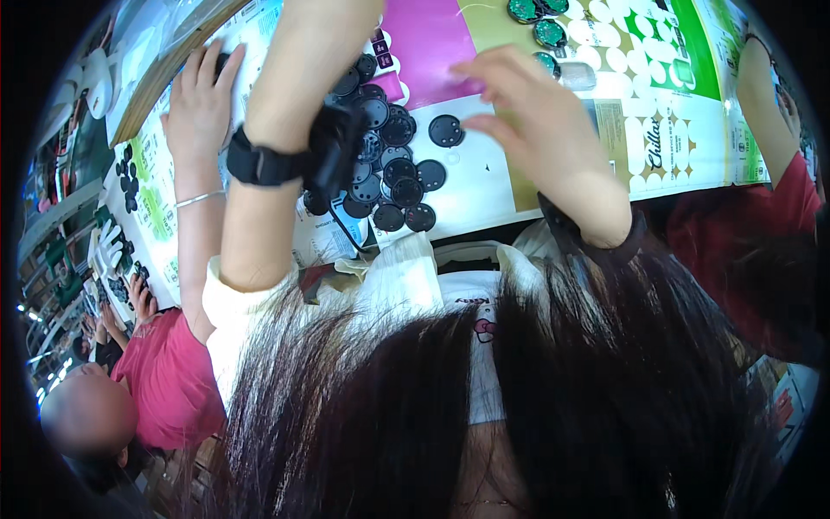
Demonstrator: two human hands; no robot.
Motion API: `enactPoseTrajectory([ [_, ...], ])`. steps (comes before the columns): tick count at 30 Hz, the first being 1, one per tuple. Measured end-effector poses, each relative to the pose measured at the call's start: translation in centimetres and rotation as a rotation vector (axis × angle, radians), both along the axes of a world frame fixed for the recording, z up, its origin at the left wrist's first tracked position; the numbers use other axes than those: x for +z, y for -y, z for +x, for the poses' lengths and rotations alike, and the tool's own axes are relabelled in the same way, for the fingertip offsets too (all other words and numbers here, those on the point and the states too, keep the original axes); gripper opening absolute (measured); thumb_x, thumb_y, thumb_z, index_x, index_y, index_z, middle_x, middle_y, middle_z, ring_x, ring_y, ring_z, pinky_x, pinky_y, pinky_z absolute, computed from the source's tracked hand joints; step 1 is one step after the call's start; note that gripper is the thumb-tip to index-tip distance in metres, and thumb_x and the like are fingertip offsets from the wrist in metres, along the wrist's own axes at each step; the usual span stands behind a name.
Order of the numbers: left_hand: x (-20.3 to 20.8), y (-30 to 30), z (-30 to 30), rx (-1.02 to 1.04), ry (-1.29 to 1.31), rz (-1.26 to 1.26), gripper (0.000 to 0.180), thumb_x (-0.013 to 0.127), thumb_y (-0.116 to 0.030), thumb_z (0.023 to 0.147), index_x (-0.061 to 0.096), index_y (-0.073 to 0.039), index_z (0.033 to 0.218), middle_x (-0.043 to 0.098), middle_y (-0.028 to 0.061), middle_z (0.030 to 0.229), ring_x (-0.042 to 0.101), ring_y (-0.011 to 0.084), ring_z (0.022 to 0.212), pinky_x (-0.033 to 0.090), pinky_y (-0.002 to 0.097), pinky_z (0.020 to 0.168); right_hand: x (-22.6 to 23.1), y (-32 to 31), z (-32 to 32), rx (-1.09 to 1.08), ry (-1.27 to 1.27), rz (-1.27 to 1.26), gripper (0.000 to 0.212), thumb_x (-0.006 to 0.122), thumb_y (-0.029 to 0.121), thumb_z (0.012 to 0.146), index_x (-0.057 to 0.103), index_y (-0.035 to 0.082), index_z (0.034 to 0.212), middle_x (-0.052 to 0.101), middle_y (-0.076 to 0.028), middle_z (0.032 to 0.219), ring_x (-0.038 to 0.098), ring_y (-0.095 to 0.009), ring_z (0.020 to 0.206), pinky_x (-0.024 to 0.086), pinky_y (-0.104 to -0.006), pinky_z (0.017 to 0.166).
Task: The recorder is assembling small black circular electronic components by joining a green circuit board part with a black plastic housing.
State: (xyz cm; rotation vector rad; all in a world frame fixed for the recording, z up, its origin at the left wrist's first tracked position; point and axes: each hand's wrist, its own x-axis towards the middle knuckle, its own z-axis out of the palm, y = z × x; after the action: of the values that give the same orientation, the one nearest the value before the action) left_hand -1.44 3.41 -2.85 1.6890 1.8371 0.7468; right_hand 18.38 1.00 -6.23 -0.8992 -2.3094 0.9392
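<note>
My left forearm (290,95), with a black strap and a dark device on it, rises past the upper edge, so my left hand is out of sight. Fingers apart and slightly blurred, my right hand (545,121) hovers over the table with nothing visible in it. Its thumb is nearest to a single black round disc (446,131) with small holes, lying on a white patch. Left of that, similar black discs (398,130) lie in a loose, overlapping heap, partly hidden by my left arm and its device. A pink block (388,86) sits by the heap's upper side.
Green round circuit boards (549,33) lie at the far right, near a small clear-grey block (577,76). Printed sheets (432,43) cover the table. A co-worker's hand (201,99) rests on the left, and another person's arm (765,104) reaches in at the right. A wooden edge (164,82) borders the left side.
</note>
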Motion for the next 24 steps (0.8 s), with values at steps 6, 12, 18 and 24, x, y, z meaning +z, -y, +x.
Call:
enactPoseTrajectory([
  [6, -2.7, -1.5, -9.0, -0.068, -0.913, -0.131, 0.029, 0.045, -0.011, 0.08, 0.053, -0.006, 0.107, 0.055, 0.0232, 0.093, 0.051, 0.0393, 0.087, 0.042, 0.0421, 0.077, -1.5, 1.4, -1.1, 0.233, 0.198, 0.218, 0.03, 0.052, 0.003, 0.069, 0.052, 0.003, 0.099, 0.049, -0.013, 0.097, 0.051, -0.028, 0.09, 0.044, -0.0352, 0.074],
  [12, -3.6, -1.4, -9.8, -0.125, -0.853, 0.405, 0.031, 0.052, -0.019, 0.08, 0.055, -0.008, 0.108, 0.059, 0.0186, 0.094, 0.058, 0.0332, 0.084, 0.045, 0.0391, 0.076, -0.6, 1.7, -2.2, 0.269, 0.236, 0.262, 0.026, 0.051, 0.003, 0.069, 0.053, 0.001, 0.095, 0.049, -0.013, 0.095, 0.052, -0.026, 0.089, 0.045, -0.0333, 0.073],
  [18, -1.6, -3.8, 1.3, -0.276, -0.525, 0.267, 0.027, 0.052, -0.012, 0.078, 0.056, -0.005, 0.104, 0.06, 0.0172, 0.088, 0.059, 0.0294, 0.079, 0.046, 0.0359, 0.072, -1.7, 1.0, -0.3, 0.172, 0.253, 0.291, 0.022, 0.054, 0.003, 0.069, 0.051, 0.003, 0.091, 0.048, -0.01, 0.087, 0.055, -0.025, 0.083, 0.046, -0.0327, 0.066],
  [24, -0.7, -4.0, 5.6, -0.274, -0.381, 0.107, 0.024, 0.051, -0.005, 0.076, 0.057, -0.002, 0.099, 0.06, 0.0157, 0.081, 0.06, 0.0255, 0.073, 0.047, 0.0328, 0.067, 0.6, 0.8, 1.5, 0.227, 0.338, 0.227, 0.017, 0.053, 0.007, 0.072, 0.054, 0.004, 0.089, 0.052, -0.011, 0.085, 0.057, -0.026, 0.078, 0.048, -0.0331, 0.066],
])
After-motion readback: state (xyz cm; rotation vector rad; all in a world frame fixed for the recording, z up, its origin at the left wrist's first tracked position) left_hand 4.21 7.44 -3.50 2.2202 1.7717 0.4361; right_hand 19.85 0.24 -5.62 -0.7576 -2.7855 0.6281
